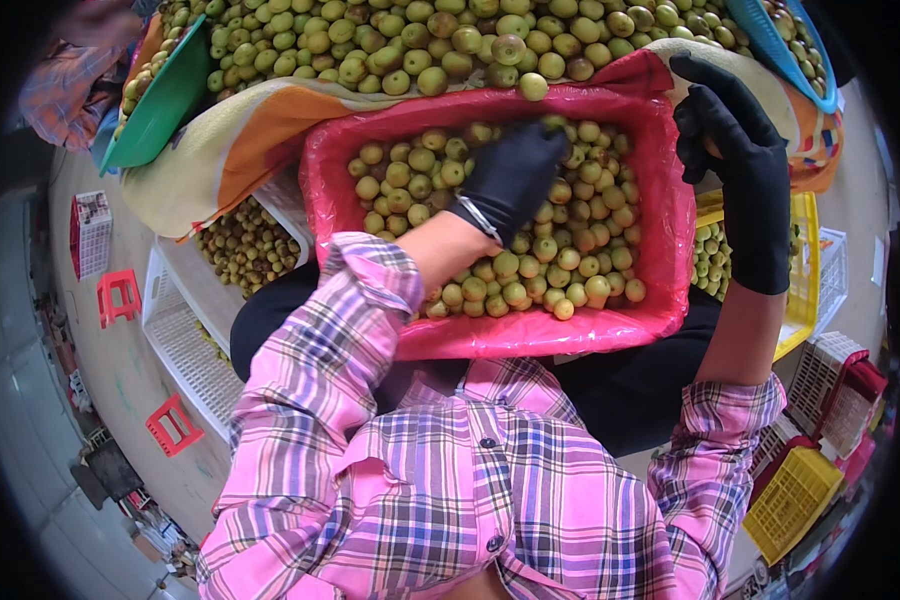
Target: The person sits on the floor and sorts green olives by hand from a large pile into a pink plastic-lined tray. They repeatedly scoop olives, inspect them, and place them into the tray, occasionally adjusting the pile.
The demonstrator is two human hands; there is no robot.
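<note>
A basket lined with pink plastic (495,341) stands before me, and many small round green-brown fruits (521,292) lie in it. My left hand (521,176), in a black glove with a bracelet at the wrist, is over the fruits near the basket's far side; blur and the back of the hand hide what its fingers hold. Raised beside the basket's right rim is my right hand (742,142), also black-gloved, its fingers curled; whether something lies in the palm is not plain. More fruits (435,45) are heaped beyond the basket.
A patterned cloth (262,142) edges the heap. A green basin (157,97) and a blue basket (799,60) flank it. White crate (187,322) and red stools (118,295) stand left; a yellow crate (806,277) is right. Another person's plaid sleeve (75,105) shows at upper left.
</note>
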